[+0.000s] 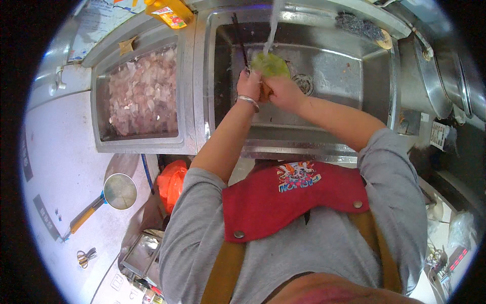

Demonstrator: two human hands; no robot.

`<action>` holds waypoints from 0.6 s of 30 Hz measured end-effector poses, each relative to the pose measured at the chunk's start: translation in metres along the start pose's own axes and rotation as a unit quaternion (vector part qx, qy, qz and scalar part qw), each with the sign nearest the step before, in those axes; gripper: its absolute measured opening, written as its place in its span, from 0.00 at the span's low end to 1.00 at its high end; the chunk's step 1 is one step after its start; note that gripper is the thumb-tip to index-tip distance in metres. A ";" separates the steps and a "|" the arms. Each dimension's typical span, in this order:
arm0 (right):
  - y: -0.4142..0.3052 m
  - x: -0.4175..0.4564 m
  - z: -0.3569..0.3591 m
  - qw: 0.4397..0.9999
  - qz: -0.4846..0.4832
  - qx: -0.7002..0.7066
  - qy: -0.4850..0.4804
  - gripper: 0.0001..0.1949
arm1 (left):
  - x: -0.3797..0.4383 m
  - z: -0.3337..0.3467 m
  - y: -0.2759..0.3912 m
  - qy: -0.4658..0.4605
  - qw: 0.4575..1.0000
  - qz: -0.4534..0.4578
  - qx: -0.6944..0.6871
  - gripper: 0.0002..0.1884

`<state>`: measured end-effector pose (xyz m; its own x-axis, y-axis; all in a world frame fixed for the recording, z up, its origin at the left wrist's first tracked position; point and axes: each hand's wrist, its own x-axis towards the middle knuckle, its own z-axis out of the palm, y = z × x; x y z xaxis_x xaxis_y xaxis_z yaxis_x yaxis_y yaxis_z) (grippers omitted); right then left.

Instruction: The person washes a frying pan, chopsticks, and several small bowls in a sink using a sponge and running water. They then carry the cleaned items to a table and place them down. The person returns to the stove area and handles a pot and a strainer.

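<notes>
Both my hands are together over the left part of a stainless steel sink point(326, 102). My left hand point(249, 85), with a silver bangle at the wrist, is closed around the lower end of a long, thin dark stick point(240, 41), which slants up to the sink's far side. My right hand point(284, 91) grips the near edge of a round, yellow-green thing point(273, 65), blurred and too wet to name. Between the palms shows an orange-brown piece point(265, 91), mostly hidden by fingers. A stream of water point(272, 30) falls onto the green thing.
Left of the sink, a second basin point(186, 129) holds pale pink pieces point(144, 95) in water. A yellow pouch point(171, 13) and a dark scrubbing brush point(358, 27) lie along the back. A handled strainer point(120, 191) and scissors point(85, 258) rest on the white counter point(60, 152).
</notes>
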<state>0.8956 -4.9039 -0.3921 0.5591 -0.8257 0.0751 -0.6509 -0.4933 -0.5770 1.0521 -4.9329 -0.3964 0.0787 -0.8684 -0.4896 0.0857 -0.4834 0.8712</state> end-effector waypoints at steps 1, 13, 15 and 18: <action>-0.009 0.002 0.002 0.999 0.034 0.034 -0.002 0.09 | 0.015 -0.007 -0.020 0.004 0.999 0.021 0.039 0.23; 0.015 0.022 -0.026 0.583 0.289 0.752 0.102 0.15 | -0.016 -0.036 -0.016 -0.272 0.872 -0.227 -0.337 0.17; 0.021 0.031 -0.035 0.646 0.312 0.688 0.112 0.16 | -0.028 -0.033 -0.007 -0.262 0.887 -0.188 -0.331 0.08; 0.026 0.042 -0.042 0.776 0.250 0.575 0.075 0.18 | -0.034 -0.029 0.004 -0.273 0.909 -0.122 -0.292 0.07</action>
<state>0.8803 -4.9627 -0.3702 0.2626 -0.9004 -0.3469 0.1696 0.3970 -0.9020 1.0784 -4.9024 -0.3773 -0.5037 -0.7462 -0.4353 0.5598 -0.6657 0.4935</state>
